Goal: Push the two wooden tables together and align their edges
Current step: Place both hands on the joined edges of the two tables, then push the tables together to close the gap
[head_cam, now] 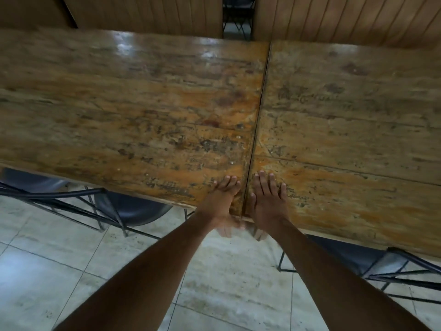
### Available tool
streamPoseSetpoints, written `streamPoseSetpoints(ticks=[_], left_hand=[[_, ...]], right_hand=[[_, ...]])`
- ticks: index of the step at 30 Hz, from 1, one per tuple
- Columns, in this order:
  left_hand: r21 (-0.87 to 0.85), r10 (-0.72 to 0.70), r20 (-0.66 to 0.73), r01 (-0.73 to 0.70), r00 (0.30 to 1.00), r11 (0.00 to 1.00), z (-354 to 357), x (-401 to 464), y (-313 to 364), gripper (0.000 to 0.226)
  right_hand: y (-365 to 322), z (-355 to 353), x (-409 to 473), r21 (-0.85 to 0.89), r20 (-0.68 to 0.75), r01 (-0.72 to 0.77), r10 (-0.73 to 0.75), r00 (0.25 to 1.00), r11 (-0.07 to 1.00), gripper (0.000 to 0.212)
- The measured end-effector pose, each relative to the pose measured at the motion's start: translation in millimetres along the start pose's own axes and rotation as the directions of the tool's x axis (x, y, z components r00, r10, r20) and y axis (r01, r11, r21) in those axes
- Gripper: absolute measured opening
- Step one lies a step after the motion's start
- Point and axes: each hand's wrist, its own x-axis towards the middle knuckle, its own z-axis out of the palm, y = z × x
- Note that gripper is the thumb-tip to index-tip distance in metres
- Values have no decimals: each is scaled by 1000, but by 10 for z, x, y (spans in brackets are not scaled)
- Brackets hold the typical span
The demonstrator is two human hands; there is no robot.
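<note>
Two worn wooden tables stand side by side, the left table (pixel 131 111) and the right table (pixel 346 130), with only a thin dark seam between them running from far edge to near edge. My left hand (pixel 220 199) rests on the near corner of the left table, fingers on top and thumb over the edge. My right hand (pixel 268 201) lies flat on the near corner of the right table, just across the seam. The near edges meet with a slight step at the seam.
Dark chairs with black metal frames are tucked under the left table (pixel 71 199) and the right table (pixel 381 266). Pale tiled floor (pixel 214 271) lies below me. More wooden furniture stands beyond the far edges, with a narrow gap (pixel 238 17).
</note>
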Motion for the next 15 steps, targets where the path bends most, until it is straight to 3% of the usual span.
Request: streamPoseSetpoints(ticks=[2,4,10,15], left_hand=[[153,-12,101,-4,995,988,-221,-122,-2,122],[237,3,33,-11,999,971,-465,-324,-78,109],[297,3,-283,85,959,951,-1418,-1531,-1152,87],[318,-84,-384,217,920,923,-2006,-2702,-2320,87]], right_hand=[[-142,-243,-11,-76,124,-34,43,991,997,63],[-422,-474,-74,-125,142,-16,34,989,992,66],[-2108,-1156,-268,-110,-51,181,-187,981,977,70],[-3709,-1452,-351,-118,-159,312,-328,931,943,68]])
